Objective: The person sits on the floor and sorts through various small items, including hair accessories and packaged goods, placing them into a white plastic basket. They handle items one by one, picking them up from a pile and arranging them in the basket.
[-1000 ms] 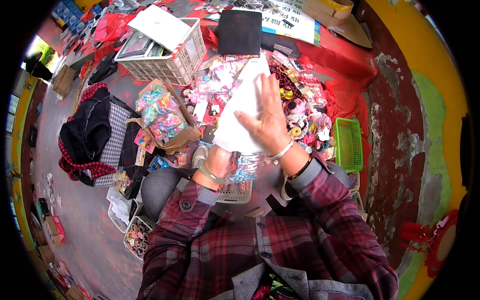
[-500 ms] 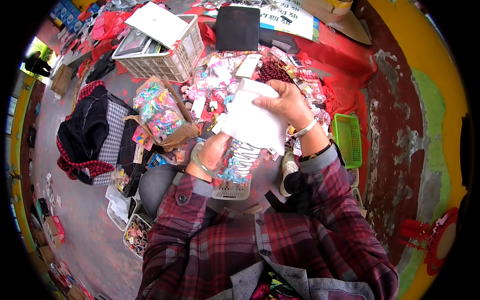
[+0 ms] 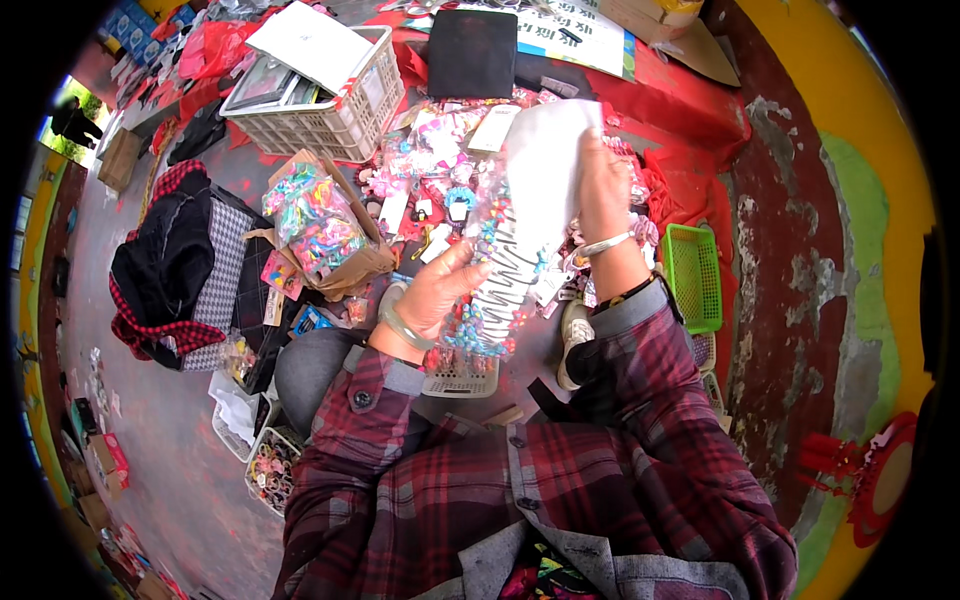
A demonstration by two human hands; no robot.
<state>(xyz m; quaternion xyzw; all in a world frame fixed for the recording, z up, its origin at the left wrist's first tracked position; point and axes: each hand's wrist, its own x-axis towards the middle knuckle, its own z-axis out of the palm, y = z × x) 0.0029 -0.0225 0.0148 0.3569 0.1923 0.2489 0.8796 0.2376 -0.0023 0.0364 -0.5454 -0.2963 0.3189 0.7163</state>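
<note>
My left hand pinches the left edge of a clear pack of small coloured pieces with dark wavy lines, probably hair accessories. A white sheet spreads out above the pack and partly overlaps it. Along the sheet's right edge lies my right hand, its fingers closed on that edge with some of them hidden behind it. Whether sheet and pack are joined I cannot tell. Just below the pack, a white perforated basket shows between my knees. Beyond my hands lies a pile of packaged hair accessories.
To the left stands an open cardboard box of colourful bagged pieces, beside dark checked clothing. A white crate is at the back left, a black case at the back. A green basket stands by the peeling wall.
The folded white sheet has been opened out and raised upward. My right hand has turned to its right edge; my left hand has come up slightly over the pack, whose wavy lines show more.
</note>
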